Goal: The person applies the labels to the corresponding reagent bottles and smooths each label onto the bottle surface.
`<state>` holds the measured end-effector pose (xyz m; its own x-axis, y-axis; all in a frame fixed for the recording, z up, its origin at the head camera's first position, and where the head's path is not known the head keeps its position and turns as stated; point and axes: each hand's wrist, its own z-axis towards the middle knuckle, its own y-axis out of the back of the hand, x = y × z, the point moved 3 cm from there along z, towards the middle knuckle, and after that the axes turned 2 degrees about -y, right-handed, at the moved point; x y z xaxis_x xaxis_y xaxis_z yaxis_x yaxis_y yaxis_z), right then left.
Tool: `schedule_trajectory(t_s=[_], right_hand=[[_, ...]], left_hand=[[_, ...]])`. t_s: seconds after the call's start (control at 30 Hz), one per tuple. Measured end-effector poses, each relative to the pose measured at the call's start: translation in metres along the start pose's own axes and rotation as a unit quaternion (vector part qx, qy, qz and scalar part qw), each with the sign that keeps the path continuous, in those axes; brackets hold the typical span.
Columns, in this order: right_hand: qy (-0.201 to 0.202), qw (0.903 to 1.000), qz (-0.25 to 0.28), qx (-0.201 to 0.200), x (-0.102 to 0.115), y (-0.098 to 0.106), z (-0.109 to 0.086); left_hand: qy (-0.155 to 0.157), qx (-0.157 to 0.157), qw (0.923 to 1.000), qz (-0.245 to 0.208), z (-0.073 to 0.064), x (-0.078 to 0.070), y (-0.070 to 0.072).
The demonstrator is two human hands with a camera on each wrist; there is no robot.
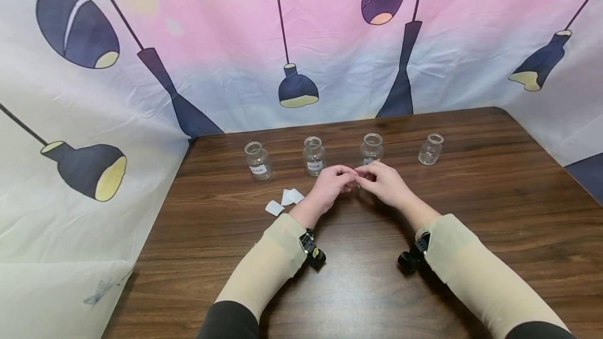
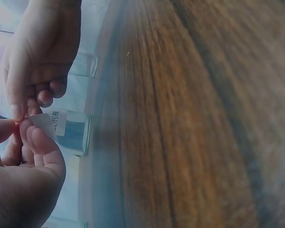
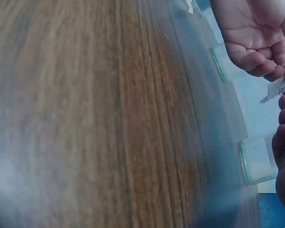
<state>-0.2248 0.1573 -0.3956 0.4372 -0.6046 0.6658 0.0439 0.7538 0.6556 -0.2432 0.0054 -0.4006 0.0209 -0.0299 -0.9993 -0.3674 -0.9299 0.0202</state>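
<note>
In the head view my left hand [image 1: 330, 184] and right hand [image 1: 383, 183] meet at the fingertips over the middle of the table. Between them the thumbs and fingers pinch a small white sticker label [image 3: 277, 89], which carries dark print in the right wrist view. The left wrist view shows its plain white side, partly covered by my left fingers. Just behind the hands stands a clear glass jar [image 1: 372, 145] with a label on its front, its lower part hidden by my right hand. To its left, a second labelled glass jar [image 1: 314, 157] stands upright.
Another labelled glass jar [image 1: 258, 161] is at the back left. A smaller-looking glass jar [image 1: 431, 149] with no label visible stands at the back right. Several white paper pieces [image 1: 275, 207] lie left of my left wrist on the wooden table [image 1: 212, 255]. A printed cloth [image 1: 235, 56] hangs behind.
</note>
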Motion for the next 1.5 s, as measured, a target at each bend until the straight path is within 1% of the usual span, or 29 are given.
schedule_trajectory(t_s=[0.17,0.27,0.47,0.6,0.7,0.73,0.83,0.93,1.03,1.13,1.23,1.37,1.43,1.5], right_hand=[[-0.032,0.9992,0.024,-0.009,0.000,0.000,-0.001],[-0.044,0.9985,0.028,-0.017,0.001,0.001,-0.002],[-0.045,0.9983,0.026,-0.029,0.002,0.000,-0.002],[-0.044,0.9979,0.024,-0.041,0.002,-0.003,-0.003],[-0.041,0.9978,0.023,-0.047,0.002,-0.004,-0.004],[-0.041,0.9977,0.023,-0.048,0.002,-0.004,-0.005],[-0.043,0.9976,0.025,-0.047,0.002,-0.005,-0.005],[-0.046,0.9975,0.026,-0.046,0.003,-0.005,-0.006],[-0.048,0.9973,0.030,-0.048,0.004,-0.004,-0.006],[-0.057,0.9966,0.035,-0.048,0.005,-0.004,-0.006],[-0.066,0.9959,0.037,-0.049,0.004,-0.005,-0.006],[-0.073,0.9952,0.038,-0.053,0.004,-0.007,-0.006],[-0.077,0.9948,0.043,-0.052,0.003,-0.007,-0.006],[-0.082,0.9941,0.049,-0.051,0.002,-0.008,-0.006]], left_hand=[[-0.008,-0.006,0.9999,-0.012,0.000,0.002,0.000],[-0.019,-0.013,0.9997,-0.003,0.000,0.002,-0.001],[-0.038,-0.025,0.9987,0.024,0.001,0.000,-0.001],[-0.034,-0.027,0.9985,0.033,0.001,-0.001,-0.002],[-0.033,-0.030,0.9977,0.051,-0.009,-0.014,-0.005],[-0.032,-0.033,0.9970,0.062,-0.010,-0.014,-0.005],[-0.037,-0.043,0.9948,0.084,-0.011,-0.014,-0.005],[-0.039,-0.052,0.9943,0.084,-0.001,-0.001,-0.004],[-0.040,-0.056,0.9949,0.073,-0.001,-0.001,-0.005],[-0.041,-0.056,0.9945,0.079,-0.001,-0.002,-0.006],[-0.046,-0.052,0.9907,0.117,-0.001,-0.002,-0.008],[-0.055,-0.053,0.9801,0.183,-0.001,-0.001,-0.009],[-0.058,-0.058,0.9775,0.194,0.000,0.000,-0.010],[-0.062,-0.062,0.9781,0.188,0.000,0.001,-0.010]])
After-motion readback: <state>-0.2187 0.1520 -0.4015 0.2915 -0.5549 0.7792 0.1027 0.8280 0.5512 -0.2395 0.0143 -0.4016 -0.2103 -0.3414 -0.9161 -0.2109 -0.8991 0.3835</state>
